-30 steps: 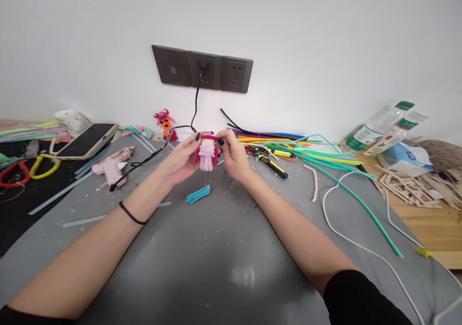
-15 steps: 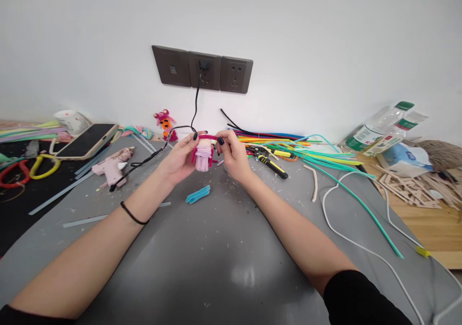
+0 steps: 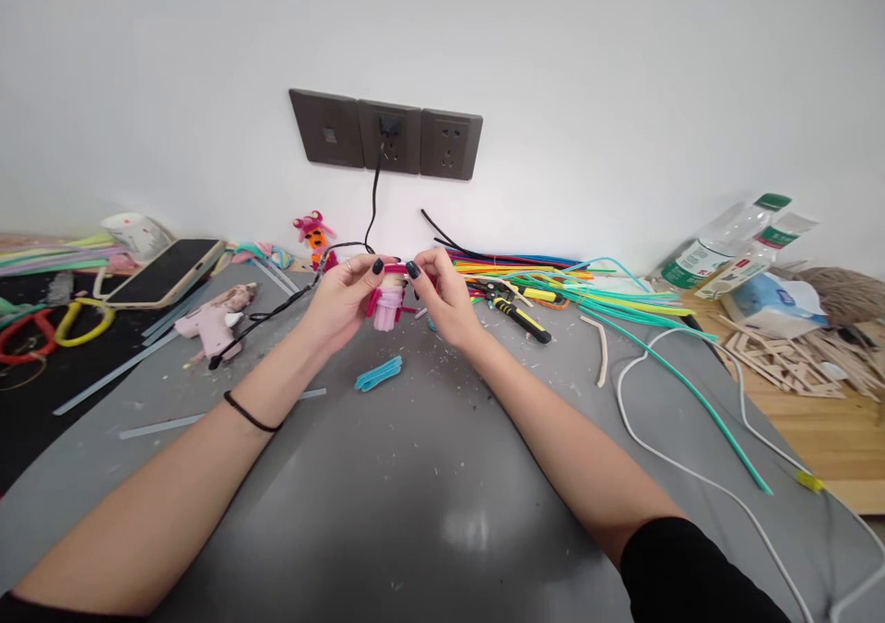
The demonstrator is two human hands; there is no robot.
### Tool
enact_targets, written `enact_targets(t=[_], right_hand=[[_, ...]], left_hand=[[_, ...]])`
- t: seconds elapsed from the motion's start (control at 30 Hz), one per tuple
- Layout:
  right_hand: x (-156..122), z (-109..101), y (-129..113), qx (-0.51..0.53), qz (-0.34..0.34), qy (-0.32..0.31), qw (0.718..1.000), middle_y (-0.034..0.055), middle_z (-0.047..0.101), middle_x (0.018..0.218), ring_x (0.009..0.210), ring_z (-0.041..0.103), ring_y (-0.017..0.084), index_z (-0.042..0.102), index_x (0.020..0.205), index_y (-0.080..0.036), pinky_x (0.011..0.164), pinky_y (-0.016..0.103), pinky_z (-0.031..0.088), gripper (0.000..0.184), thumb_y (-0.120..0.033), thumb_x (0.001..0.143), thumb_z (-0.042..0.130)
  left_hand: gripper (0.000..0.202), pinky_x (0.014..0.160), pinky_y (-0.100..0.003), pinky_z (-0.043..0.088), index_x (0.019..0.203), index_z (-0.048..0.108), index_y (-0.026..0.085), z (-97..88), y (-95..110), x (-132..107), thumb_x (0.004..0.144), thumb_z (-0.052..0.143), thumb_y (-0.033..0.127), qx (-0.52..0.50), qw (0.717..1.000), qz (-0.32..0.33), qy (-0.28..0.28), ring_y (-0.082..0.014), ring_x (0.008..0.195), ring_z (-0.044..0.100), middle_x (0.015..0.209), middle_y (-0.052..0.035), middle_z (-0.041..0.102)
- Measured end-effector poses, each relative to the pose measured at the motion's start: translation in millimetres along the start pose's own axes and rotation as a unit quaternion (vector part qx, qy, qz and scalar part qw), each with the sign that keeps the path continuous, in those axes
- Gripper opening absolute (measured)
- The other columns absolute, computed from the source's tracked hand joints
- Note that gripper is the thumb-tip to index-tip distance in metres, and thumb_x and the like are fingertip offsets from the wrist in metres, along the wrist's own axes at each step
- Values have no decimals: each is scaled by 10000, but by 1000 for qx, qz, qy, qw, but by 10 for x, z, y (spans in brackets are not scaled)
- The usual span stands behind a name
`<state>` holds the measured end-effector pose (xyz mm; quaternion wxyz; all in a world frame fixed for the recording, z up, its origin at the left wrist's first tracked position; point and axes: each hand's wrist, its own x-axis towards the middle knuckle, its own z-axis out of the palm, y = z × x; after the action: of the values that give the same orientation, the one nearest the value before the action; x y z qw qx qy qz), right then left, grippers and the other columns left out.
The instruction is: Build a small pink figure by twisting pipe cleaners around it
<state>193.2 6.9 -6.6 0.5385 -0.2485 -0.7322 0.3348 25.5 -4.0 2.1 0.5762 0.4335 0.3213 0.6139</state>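
Between my hands is a small pipe cleaner doll (image 3: 388,305) with a pale pink body, dark pink side strands and a dark pink strip across its top. My left hand (image 3: 346,296) is closed on its left side, thumb at the top edge. My right hand (image 3: 446,299) pinches the top right end, thumb and fingers bent round it. Fingers partly cover the doll's upper part. Below it on the grey table lies a folded light blue pipe cleaner bundle (image 3: 378,374).
A pink glue gun (image 3: 211,328) with a black cord lies left, near a phone (image 3: 166,273) and scissors (image 3: 83,321). Yellow-black pliers (image 3: 522,319) and coloured pipe cleaners (image 3: 622,305) are at right. A pink-orange figure (image 3: 316,234) stands by the wall. Plastic bottles (image 3: 723,250) stand far right.
Both thumbs have come closer together over the doll's top, and my right thumb now lies against the dark pink strip. The doll has shifted slightly left.
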Motion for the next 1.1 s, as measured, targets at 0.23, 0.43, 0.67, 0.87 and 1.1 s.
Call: enact_targets(t=[0.23,0.43,0.67,0.87,1.1], right_hand=[[3,-16,4,-110,-55,-20,992,13,594,879,722,510,131,481,1012,-218,672,280,398,113,-319,1046,445],[-7,3,6,-94,-73,14,993,7,590,831,701,506,135,480,953,-219,663,285,405,87,-253,1030,462],[-15,9,-21,-72,-61,34,995,23,588,871,739,524,142,472,950,-222,687,302,431,65,-231,1014,469],[-23,22,-12,-103,-113,45,987,15,574,851,736,520,145,473,952,-230,685,298,418,72,-203,1016,458],[-26,18,14,-103,-107,62,987,24,581,870,766,522,148,464,958,-227,708,301,428,67,-226,1024,450]], left_hand=[[429,644,-234,543,819,790,184,11,-15,-6,538,998,434,22,1000,0,16,-138,704,661,817,-41,758],[429,621,-231,526,849,796,176,18,8,-29,557,995,420,-13,1000,-26,7,-134,694,653,800,-39,754],[364,605,-228,510,955,790,174,31,2,-52,699,929,393,-37,998,-46,-16,-124,699,657,845,-41,759],[325,583,-210,516,901,784,171,58,-5,-58,707,923,391,-35,999,-38,-2,-129,669,647,815,-48,752],[335,607,-205,537,1069,786,158,84,34,-83,775,869,294,-63,996,-56,-24,-125,701,663,863,-49,758]])
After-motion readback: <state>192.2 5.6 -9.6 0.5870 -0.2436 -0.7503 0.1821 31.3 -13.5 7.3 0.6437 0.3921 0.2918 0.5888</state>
